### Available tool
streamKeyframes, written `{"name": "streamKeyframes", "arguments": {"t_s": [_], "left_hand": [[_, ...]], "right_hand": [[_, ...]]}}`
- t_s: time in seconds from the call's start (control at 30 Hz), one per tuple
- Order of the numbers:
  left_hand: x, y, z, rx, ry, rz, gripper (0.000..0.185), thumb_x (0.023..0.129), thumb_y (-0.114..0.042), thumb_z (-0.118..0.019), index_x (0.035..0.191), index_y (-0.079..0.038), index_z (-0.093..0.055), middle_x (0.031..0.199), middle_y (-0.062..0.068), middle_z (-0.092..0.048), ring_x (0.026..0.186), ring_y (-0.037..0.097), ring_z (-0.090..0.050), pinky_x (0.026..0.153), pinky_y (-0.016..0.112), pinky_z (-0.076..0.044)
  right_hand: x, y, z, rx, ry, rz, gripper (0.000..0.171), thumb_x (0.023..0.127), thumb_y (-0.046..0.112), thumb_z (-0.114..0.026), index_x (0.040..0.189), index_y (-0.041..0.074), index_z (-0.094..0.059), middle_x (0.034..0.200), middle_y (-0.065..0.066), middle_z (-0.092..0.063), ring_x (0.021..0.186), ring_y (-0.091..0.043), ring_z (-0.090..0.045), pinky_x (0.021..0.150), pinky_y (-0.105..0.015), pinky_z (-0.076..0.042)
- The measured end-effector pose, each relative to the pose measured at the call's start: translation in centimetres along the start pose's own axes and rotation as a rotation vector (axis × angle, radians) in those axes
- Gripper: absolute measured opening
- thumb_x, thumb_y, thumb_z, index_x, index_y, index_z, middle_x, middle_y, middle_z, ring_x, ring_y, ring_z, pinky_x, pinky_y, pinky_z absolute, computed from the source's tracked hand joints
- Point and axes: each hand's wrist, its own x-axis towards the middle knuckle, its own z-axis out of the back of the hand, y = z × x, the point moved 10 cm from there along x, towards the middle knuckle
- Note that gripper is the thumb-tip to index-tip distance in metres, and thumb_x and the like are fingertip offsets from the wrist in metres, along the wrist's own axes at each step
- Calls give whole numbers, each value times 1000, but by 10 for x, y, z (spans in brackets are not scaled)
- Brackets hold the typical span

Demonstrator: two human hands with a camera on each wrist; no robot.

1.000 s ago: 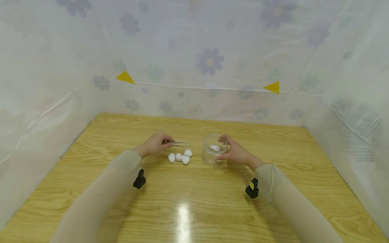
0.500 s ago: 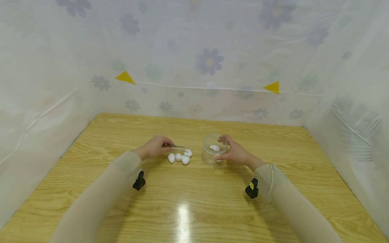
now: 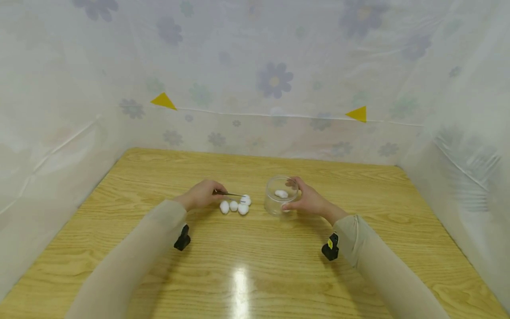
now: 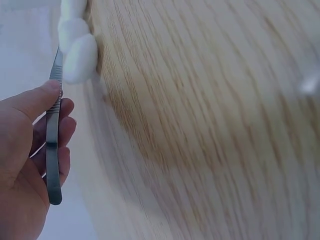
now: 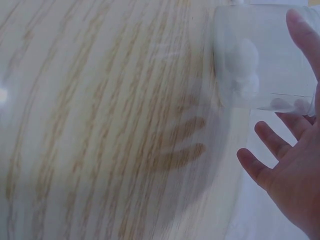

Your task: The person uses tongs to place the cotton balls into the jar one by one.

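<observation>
Cotton balls [image 3: 235,205] lie in a small cluster on the desk [image 3: 255,266], just left of the clear jar [image 3: 280,200], and one more cotton ball [image 3: 281,193] already sits inside it. Your left hand [image 3: 201,195] pinches metal tweezers [image 3: 230,193] between thumb and fingers, and their tips touch the far ball of the cluster [image 3: 245,200]; whether the tips have closed on it cannot be told from these views. Your right hand [image 3: 308,200] curls round the jar's right side and steadies it on the desk. The likely slip is at the tweezers: a shallow bite on soft fluff could let the ball drop, or drag a neighbour along, since the balls touch one another. The jar's rim is the other risk, as a tweezer tip catching it could tip the light jar if your hold loosens. Nothing lies between cluster and jar. A flowered plastic sheet [image 3: 275,79] walls the desk on three sides.
</observation>
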Motion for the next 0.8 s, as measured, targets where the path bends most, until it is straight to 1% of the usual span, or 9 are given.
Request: {"name": "streamKeyframes", "arguments": {"t_s": [0.17,0.37,0.6,0.7,0.8], "left_hand": [[1,1,-2,1,9,18,21,93,-15,-59,108,-4,-68,106,11,-68,100,25,-63,86,39,-51],[0,-1,-3,21,19,16,20,93,-13,-59,108,-3,-68,106,12,-68,99,26,-63,85,39,-51],[2,1,-4,61,6,38,21,93,-15,-58,108,-5,-68,106,11,-68,99,24,-63,85,38,-51],[3,2,-4,68,-11,33,19,94,-15,-57,106,-6,-69,104,9,-68,96,23,-63,82,37,-51],[2,3,-3,56,-31,17,18,94,-14,-57,104,-6,-69,100,9,-69,89,21,-64,76,36,-51]], "right_hand": [[1,-1,-1,3,2,0,96,77,36,-77,147,5,-18,149,-14,-33,139,-37,-25,108,-58,-24],[0,-1,-1,8,5,-1,97,77,36,-77,147,5,-16,149,-15,-33,139,-37,-24,109,-58,-24],[0,0,-1,2,1,-2,98,77,37,-77,147,5,-17,149,-14,-33,139,-37,-25,109,-58,-24],[-1,0,-1,-4,-2,-8,98,76,37,-77,147,6,-17,149,-13,-33,139,-37,-24,108,-58,-24],[-1,0,-2,-5,-2,-12,97,76,36,-77,147,6,-17,149,-13,-33,139,-37,-24,108,-58,-24]]}}
